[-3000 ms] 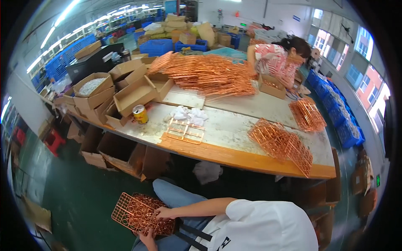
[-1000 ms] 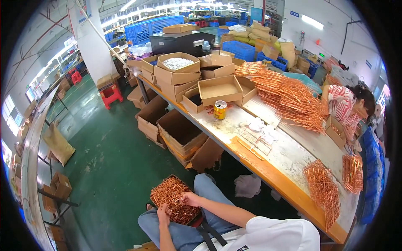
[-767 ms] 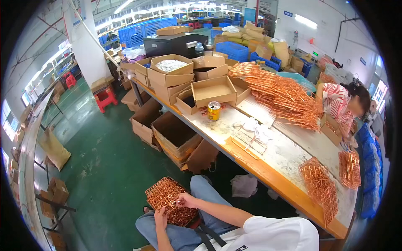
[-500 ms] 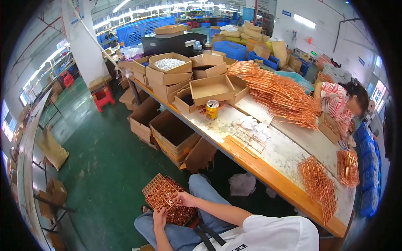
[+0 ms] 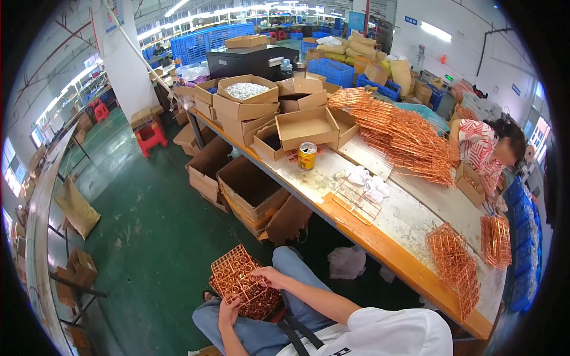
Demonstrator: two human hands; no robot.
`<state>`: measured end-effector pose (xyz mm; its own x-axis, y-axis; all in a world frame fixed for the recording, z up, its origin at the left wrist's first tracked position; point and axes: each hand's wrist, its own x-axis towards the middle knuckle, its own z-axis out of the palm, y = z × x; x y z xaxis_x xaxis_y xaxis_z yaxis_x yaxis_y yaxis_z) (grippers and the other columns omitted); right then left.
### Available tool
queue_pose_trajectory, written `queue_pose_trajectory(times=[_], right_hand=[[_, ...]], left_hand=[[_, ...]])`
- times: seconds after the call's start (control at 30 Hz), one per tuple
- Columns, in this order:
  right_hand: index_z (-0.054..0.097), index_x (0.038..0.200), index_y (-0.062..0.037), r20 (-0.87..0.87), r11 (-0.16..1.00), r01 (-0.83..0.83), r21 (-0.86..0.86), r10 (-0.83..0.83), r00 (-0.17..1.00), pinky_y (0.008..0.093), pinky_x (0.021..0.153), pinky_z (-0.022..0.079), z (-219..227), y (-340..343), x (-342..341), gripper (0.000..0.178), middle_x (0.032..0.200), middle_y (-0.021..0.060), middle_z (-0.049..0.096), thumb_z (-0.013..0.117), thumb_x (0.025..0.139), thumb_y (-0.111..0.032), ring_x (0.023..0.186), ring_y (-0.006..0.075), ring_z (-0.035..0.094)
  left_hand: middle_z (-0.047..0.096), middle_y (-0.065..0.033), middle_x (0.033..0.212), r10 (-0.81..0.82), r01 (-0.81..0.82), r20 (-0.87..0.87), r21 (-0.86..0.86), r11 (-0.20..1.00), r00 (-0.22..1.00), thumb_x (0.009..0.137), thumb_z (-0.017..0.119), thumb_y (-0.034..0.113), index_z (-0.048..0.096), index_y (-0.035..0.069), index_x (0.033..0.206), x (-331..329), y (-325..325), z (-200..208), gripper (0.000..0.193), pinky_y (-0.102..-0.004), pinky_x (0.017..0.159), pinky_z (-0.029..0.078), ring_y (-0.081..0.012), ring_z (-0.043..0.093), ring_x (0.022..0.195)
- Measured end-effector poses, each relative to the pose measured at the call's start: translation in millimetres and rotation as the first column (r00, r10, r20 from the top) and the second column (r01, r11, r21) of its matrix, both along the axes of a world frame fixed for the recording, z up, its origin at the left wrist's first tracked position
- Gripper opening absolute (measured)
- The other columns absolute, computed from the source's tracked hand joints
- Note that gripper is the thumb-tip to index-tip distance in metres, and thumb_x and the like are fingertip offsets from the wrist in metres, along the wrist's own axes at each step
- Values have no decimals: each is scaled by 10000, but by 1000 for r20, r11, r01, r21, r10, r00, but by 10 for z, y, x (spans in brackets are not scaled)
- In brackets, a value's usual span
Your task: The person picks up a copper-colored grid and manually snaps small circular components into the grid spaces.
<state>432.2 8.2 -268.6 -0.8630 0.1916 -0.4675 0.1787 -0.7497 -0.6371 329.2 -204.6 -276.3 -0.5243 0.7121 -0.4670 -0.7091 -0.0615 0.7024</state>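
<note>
A copper-coloured wire rack [image 5: 228, 264] with several rings in its cells lies tilted over my lap. My left hand [image 5: 229, 311] is closed on the rack's near lower corner. At the rack's right side is my right hand [image 5: 269, 277], its fingers pinched together; what they hold, if anything, is too small to make out. Beneath the rack a heap of loose copper-coloured rings [image 5: 261, 304] fills a container between my legs, its walls mostly hidden.
To the right runs a long wood-edged table [image 5: 398, 256] with a yellow can [image 5: 307, 156], a bare wire frame [image 5: 356, 202] and stacked copper racks [image 5: 409, 133]. Cardboard boxes [image 5: 252, 184] stand underneath. Beyond the table a person in a striped top [image 5: 475, 142] bends over a box.
The wire rack has turned and shifted slightly right, uncovering less of the heap. My right hand has moved from over the rack to its right side. The whole view has shifted a little.
</note>
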Motion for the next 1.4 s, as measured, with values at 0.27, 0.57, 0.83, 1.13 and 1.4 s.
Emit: queue_pose_trajectory(times=[0.27, 0.57, 0.83, 1.13, 1.4], right_hand=[[614, 847, -89, -51, 944, -226, 240, 245, 968, 175, 402, 293, -79, -26, 38, 218, 661, -41, 541, 518, 889, -280, 491, 19, 428], [589, 861, -79, 64, 885, -208, 416, 200, 978, 194, 393, 264, 35, -163, 36, 212, 552, -62, 412, 595, 836, -290, 457, 31, 359], [599, 963, -45, 74, 807, -290, 514, 296, 952, 201, 407, 318, 40, -250, 71, 275, 572, -25, 469, 629, 807, -269, 463, 44, 391], [568, 843, 30, 3, 661, -41, 749, 57, 998, 286, 569, 439, 12, -284, 67, 205, 748, 79, 602, 646, 751, -136, 648, 133, 538], [527, 681, -32, 26, 827, -33, 561, 23, 999, 256, 545, 389, -35, -283, -11, 266, 627, 7, 518, 624, 816, -239, 590, 85, 465]], left_hand=[[489, -56, 720, -38, -50, 347, 240, 970, 937, 863, 505, 329, 495, 83, 866, -59, -66, 185, 247, -288, 542, 375, -195, 458, 662], [533, -42, 820, 15, -9, 33, -149, 989, 999, 826, 570, 44, 514, 47, 1041, -51, -40, -81, 222, -258, 539, 413, -150, 504, 661], [547, -37, 704, 84, -89, -34, -230, 969, 996, 781, 623, 16, 564, 30, 906, 31, 21, 18, 140, -243, 429, 389, -130, 518, 559], [559, -16, 692, -18, -156, -453, -344, 926, 892, 745, 649, 61, 553, 58, 827, 17, 109, -210, 126, -226, 456, 392, -107, 509, 567], [549, -8, 782, 58, -134, -260, -286, 949, 964, 816, 626, 202, 516, 69, 944, 54, 221, -92, 215, -236, 433, 427, -105, 513, 598]])
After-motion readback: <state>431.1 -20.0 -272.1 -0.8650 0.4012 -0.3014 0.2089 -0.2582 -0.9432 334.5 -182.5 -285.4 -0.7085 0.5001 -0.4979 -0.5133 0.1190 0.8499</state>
